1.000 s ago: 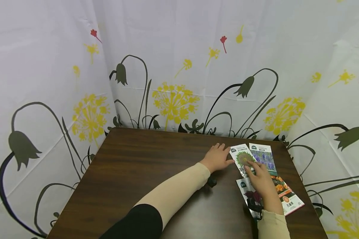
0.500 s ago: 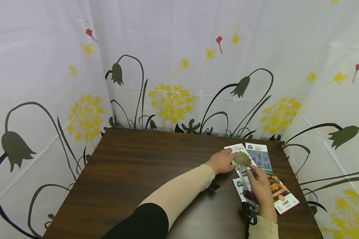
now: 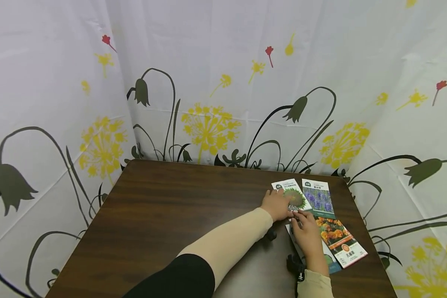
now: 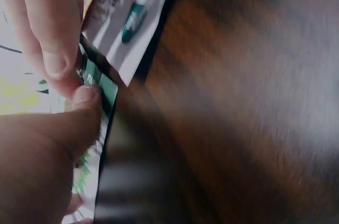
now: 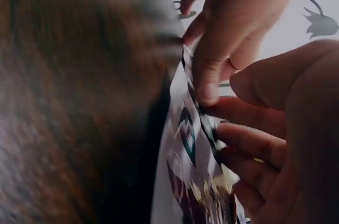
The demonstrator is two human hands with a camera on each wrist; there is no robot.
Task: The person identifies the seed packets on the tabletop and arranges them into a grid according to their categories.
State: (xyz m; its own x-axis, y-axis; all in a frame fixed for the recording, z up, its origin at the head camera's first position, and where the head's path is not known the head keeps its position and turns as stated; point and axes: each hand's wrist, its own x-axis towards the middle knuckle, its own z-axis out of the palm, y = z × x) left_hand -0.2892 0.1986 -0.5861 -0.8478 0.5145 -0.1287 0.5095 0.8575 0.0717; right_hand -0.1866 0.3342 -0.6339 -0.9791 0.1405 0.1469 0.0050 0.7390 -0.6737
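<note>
Several flower seed packets lie together at the table's right. My left hand point(image 3: 277, 206) lies across the left side of the packet with a round green flower head point(image 3: 297, 198), its thumb pressing the green lower corner. At that packet's lower edge are the fingertips of my right hand point(image 3: 307, 231), meeting the left thumb. Beneath the right hand is a packet with a dark red flower point(image 5: 180, 181), mostly hidden in the head view. Beside them lie a purple-flower packet point(image 3: 318, 200) and an orange-flower packet point(image 3: 335, 236).
The brown wooden table point(image 3: 179, 215) reaches back to a white curtain point(image 3: 208, 62) printed with flowers. Black wrist cameras sit under the left wrist point(image 3: 271, 235) and beside the right wrist point(image 3: 296, 265). The table's right edge runs close past the packets.
My left hand has moved right onto the green-flower packet, which has shifted slightly left. My right hand has drawn back from its middle to its lower edge. The head view has turned slightly right.
</note>
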